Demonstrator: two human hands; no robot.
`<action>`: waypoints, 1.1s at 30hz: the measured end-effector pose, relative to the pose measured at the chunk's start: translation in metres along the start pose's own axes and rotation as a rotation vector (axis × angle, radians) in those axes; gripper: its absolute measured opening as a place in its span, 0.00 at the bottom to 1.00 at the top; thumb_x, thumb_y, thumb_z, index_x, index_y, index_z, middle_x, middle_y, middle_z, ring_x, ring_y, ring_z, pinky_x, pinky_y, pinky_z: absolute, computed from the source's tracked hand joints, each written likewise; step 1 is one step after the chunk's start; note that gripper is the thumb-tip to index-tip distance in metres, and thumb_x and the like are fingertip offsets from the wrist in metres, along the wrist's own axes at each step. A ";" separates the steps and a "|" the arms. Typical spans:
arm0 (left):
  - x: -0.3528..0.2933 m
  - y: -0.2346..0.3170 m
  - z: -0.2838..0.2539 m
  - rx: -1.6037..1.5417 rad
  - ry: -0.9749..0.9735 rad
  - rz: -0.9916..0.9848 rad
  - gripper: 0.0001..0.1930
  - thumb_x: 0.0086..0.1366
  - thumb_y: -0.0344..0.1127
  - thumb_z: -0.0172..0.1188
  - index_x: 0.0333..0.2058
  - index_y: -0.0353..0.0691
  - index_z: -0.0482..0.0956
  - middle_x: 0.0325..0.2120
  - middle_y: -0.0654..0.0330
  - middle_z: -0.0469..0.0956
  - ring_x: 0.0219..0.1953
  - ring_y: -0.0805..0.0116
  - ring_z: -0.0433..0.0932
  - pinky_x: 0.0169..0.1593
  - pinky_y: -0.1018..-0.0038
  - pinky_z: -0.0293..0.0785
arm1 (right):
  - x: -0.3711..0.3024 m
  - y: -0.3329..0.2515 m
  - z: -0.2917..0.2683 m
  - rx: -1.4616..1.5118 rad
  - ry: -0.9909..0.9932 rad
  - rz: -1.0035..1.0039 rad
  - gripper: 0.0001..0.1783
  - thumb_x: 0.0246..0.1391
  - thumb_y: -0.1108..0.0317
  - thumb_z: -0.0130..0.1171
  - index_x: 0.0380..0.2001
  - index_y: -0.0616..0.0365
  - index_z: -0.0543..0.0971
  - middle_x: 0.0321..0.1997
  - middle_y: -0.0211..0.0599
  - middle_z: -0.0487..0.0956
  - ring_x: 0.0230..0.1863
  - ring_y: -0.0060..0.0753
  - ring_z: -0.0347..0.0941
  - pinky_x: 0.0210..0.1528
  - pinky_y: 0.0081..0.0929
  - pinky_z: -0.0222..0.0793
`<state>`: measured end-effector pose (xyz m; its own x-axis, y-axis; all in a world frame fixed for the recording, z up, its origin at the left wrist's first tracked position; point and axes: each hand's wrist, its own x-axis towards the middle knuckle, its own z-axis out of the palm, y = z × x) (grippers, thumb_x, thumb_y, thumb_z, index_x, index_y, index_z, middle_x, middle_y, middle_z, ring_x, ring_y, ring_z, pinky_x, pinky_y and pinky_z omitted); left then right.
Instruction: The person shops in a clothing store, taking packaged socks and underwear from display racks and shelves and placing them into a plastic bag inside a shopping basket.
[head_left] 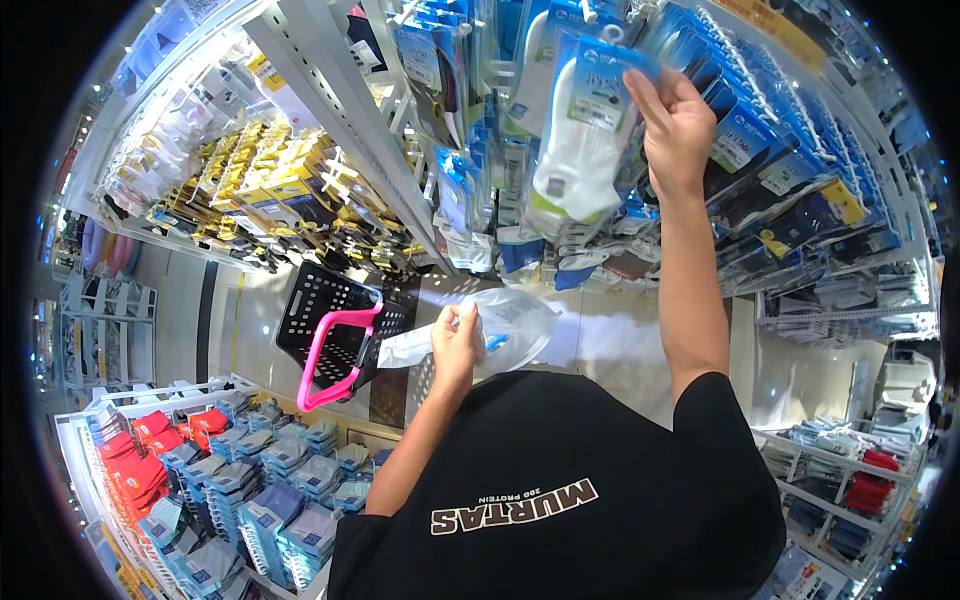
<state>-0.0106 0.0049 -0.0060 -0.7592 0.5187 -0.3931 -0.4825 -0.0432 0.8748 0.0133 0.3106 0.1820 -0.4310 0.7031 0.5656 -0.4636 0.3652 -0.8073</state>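
Note:
My right hand (680,125) is raised to the rack, with thumb and fingers pinching the upper right edge of a pack of white socks (585,150). The pack has a blue header card and hangs upright in front of other sock packs. Whether its top hole is on a hook, I cannot tell. Lower down, in front of my body, my left hand (455,345) is closed round the gathered part of a translucent plastic bag (520,325). Something small and blue shows through the bag. Its other contents are unclear.
A black shopping basket (325,325) with a pink handle (312,370) is left of my left hand. Yellow-carded packs (270,175) hang beyond a white rack post (345,110). Folded packs (240,460) fill a low display at lower left. More blue-carded packs (740,145) hang at right.

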 end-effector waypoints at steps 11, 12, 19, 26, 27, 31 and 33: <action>-0.012 0.000 -0.012 0.042 0.048 0.040 0.12 0.68 0.42 0.56 0.28 0.44 0.70 0.15 0.72 0.67 0.13 0.85 0.60 0.15 0.83 0.53 | 0.039 0.016 0.024 -0.465 0.055 -0.133 0.21 0.46 0.59 0.72 0.37 0.64 0.78 0.33 0.36 0.81 0.33 0.22 0.76 0.37 0.21 0.71; -0.013 0.000 -0.013 0.059 0.051 0.040 0.12 0.68 0.42 0.56 0.28 0.44 0.71 0.15 0.72 0.68 0.13 0.85 0.60 0.15 0.83 0.53 | 0.037 0.017 0.024 -0.518 0.100 -0.162 0.23 0.45 0.58 0.72 0.38 0.63 0.77 0.31 0.34 0.80 0.32 0.23 0.75 0.36 0.22 0.71; -0.007 0.007 -0.009 0.062 0.050 0.020 0.11 0.67 0.41 0.57 0.28 0.43 0.71 0.14 0.71 0.67 0.12 0.84 0.60 0.15 0.83 0.53 | -0.026 0.021 0.019 -0.246 0.194 -0.303 0.19 0.48 0.67 0.70 0.41 0.58 0.75 0.35 0.28 0.71 0.28 0.18 0.64 0.31 0.19 0.67; -0.005 0.020 -0.006 -0.015 -0.019 -0.052 0.12 0.68 0.44 0.56 0.30 0.43 0.70 0.13 0.71 0.67 0.11 0.84 0.61 0.14 0.83 0.53 | -0.191 0.057 0.004 -0.422 -1.083 0.501 0.11 0.54 0.66 0.60 0.36 0.62 0.80 0.34 0.42 0.81 0.37 0.40 0.77 0.42 0.31 0.72; -0.005 0.016 -0.006 -0.007 -0.025 -0.061 0.12 0.68 0.44 0.56 0.30 0.43 0.70 0.13 0.71 0.67 0.11 0.84 0.61 0.14 0.83 0.53 | -0.214 0.072 0.002 -0.459 -1.212 0.540 0.12 0.54 0.67 0.59 0.40 0.61 0.80 0.38 0.45 0.81 0.41 0.44 0.77 0.45 0.34 0.71; 0.000 0.009 -0.003 0.025 -0.067 -0.041 0.12 0.68 0.44 0.55 0.30 0.44 0.70 0.17 0.71 0.68 0.15 0.85 0.62 0.16 0.84 0.54 | -0.286 0.127 0.003 -0.719 -1.271 0.537 0.18 0.54 0.70 0.53 0.49 0.61 0.74 0.50 0.51 0.75 0.53 0.52 0.71 0.55 0.39 0.67; -0.003 0.009 0.002 0.041 -0.059 -0.039 0.12 0.68 0.43 0.55 0.30 0.44 0.70 0.16 0.71 0.67 0.14 0.84 0.61 0.15 0.84 0.54 | -0.304 0.141 0.010 -0.771 -1.243 0.449 0.14 0.52 0.74 0.50 0.43 0.61 0.77 0.48 0.50 0.76 0.55 0.51 0.70 0.57 0.41 0.65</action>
<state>-0.0115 0.0044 0.0040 -0.7125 0.5689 -0.4107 -0.4918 0.0126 0.8706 0.0713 0.1421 -0.1021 -0.9591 0.0420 -0.2799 0.2118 0.7624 -0.6114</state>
